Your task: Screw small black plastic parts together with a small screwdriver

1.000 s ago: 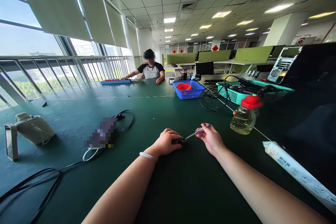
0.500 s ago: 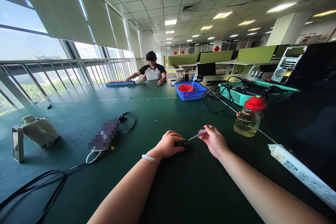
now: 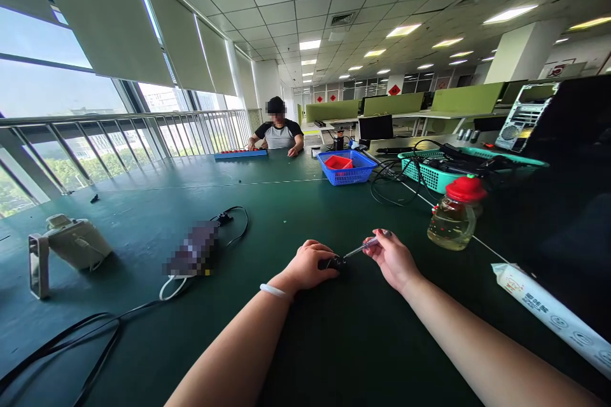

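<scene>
A blue basket (image 3: pixel 347 172) at 12 o'clock held a red tray (image 3: pixel 338 161); a teal basket (image 3: pixel 422 168) at 1 o'clock held black cables. A red-capped bottle (image 3: pixel 453 213) held yellowish liquid. The left hand (image 3: pixel 309 263) pressed closed over a small black part (image 3: pixel 333 262) on the green table (image 3: pixel 305 343). At its 3 o'clock, the right hand (image 3: pixel 392 257) pinched a screwdriver (image 3: pixel 363 245), tip touching the part.

Table (image 3: pixel 296 203) dark green. Small part (image 3: pixel 333 262) under left hand black. Oil bottle (image 3: pixel 453 219) amber, red cap. Basket (image 3: pixel 347 172) blue, red tray inside. Far basket (image 3: pixel 420 168) teal. Wristband (image 3: pixel 273 290) white.
</scene>
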Action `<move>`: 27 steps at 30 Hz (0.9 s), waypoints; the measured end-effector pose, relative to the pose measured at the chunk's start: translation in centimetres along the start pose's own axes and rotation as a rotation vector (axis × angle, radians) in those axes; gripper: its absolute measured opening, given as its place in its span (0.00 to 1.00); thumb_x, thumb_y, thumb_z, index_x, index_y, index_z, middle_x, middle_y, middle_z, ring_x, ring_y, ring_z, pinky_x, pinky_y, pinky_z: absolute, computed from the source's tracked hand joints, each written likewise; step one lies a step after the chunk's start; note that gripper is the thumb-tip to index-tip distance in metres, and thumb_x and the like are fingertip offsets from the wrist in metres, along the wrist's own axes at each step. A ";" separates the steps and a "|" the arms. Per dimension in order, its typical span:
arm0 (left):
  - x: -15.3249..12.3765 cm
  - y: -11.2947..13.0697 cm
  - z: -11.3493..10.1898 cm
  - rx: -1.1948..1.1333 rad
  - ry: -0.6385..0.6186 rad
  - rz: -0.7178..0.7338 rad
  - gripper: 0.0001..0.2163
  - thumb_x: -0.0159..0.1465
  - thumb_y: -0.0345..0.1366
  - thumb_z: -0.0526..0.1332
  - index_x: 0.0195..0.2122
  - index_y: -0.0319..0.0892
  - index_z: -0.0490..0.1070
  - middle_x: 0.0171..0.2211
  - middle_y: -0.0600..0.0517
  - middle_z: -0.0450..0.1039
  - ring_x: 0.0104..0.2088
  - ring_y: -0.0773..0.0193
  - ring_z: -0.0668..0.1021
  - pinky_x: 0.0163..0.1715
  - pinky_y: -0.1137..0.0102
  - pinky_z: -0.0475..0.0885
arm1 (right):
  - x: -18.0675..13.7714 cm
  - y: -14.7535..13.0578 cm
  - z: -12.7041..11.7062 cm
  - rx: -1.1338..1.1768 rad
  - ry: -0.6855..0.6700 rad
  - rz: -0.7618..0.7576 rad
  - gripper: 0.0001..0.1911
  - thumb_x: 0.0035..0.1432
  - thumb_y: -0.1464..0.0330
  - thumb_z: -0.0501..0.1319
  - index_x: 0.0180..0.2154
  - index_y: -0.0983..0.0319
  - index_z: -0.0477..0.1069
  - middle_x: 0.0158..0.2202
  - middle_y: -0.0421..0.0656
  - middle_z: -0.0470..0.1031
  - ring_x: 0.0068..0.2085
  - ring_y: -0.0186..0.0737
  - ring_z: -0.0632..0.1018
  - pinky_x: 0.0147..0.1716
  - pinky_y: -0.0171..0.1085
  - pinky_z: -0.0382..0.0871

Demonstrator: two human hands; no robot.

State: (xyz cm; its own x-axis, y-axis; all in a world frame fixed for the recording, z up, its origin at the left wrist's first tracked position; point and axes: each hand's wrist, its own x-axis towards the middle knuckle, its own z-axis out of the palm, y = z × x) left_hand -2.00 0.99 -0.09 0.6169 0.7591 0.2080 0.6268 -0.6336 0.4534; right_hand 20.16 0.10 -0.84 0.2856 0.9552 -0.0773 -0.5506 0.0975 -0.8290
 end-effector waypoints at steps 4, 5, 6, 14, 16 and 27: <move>0.0 0.0 0.0 0.004 0.001 0.004 0.17 0.57 0.43 0.69 0.48 0.50 0.79 0.51 0.51 0.78 0.55 0.51 0.72 0.59 0.56 0.64 | 0.1 0.1 0.0 -0.004 0.001 -0.006 0.13 0.52 0.64 0.72 0.31 0.60 0.69 0.22 0.39 0.76 0.22 0.33 0.75 0.24 0.32 0.74; 0.0 0.0 0.0 0.005 0.003 0.003 0.17 0.57 0.43 0.69 0.48 0.50 0.79 0.51 0.51 0.78 0.55 0.52 0.72 0.59 0.56 0.64 | 0.1 0.1 -0.1 -0.004 -0.006 -0.011 0.13 0.51 0.63 0.72 0.31 0.60 0.69 0.22 0.39 0.76 0.22 0.33 0.75 0.24 0.33 0.75; -0.1 0.0 0.0 0.006 0.005 0.003 0.17 0.57 0.43 0.69 0.48 0.50 0.79 0.51 0.51 0.78 0.55 0.52 0.72 0.59 0.57 0.64 | 0.1 0.1 -0.2 0.000 -0.015 -0.018 0.13 0.51 0.63 0.72 0.31 0.59 0.69 0.22 0.39 0.76 0.22 0.34 0.75 0.24 0.33 0.75; -0.1 0.2 -0.1 0.012 0.019 0.034 0.17 0.58 0.43 0.69 0.48 0.51 0.79 0.49 0.52 0.79 0.53 0.53 0.74 0.58 0.57 0.64 | 0.1 0.3 -0.3 -0.055 -0.092 -0.056 0.16 0.49 0.59 0.73 0.32 0.58 0.69 0.23 0.39 0.77 0.23 0.35 0.75 0.25 0.37 0.74; -0.1 0.3 -0.1 0.017 0.019 0.034 0.17 0.57 0.42 0.69 0.49 0.51 0.79 0.49 0.51 0.79 0.53 0.53 0.74 0.58 0.58 0.64 | -0.2 0.3 -0.2 -0.056 -0.109 -0.046 0.17 0.47 0.59 0.73 0.32 0.58 0.69 0.24 0.39 0.77 0.23 0.35 0.75 0.25 0.36 0.74; -0.1 0.1 0.0 0.046 0.016 -0.007 0.17 0.59 0.44 0.68 0.50 0.50 0.78 0.50 0.52 0.78 0.55 0.52 0.72 0.58 0.57 0.65 | -2.2 -0.2 1.1 -0.169 -0.295 0.015 0.24 0.41 0.53 0.74 0.34 0.59 0.70 0.22 0.37 0.74 0.22 0.33 0.71 0.24 0.33 0.64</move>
State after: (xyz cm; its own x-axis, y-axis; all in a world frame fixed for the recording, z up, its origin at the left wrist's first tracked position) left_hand -1.93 0.85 -0.07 0.6046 0.7659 0.2189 0.6529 -0.6339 0.4146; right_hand 18.85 -1.69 0.12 0.0255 0.9983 0.0526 -0.4085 0.0584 -0.9109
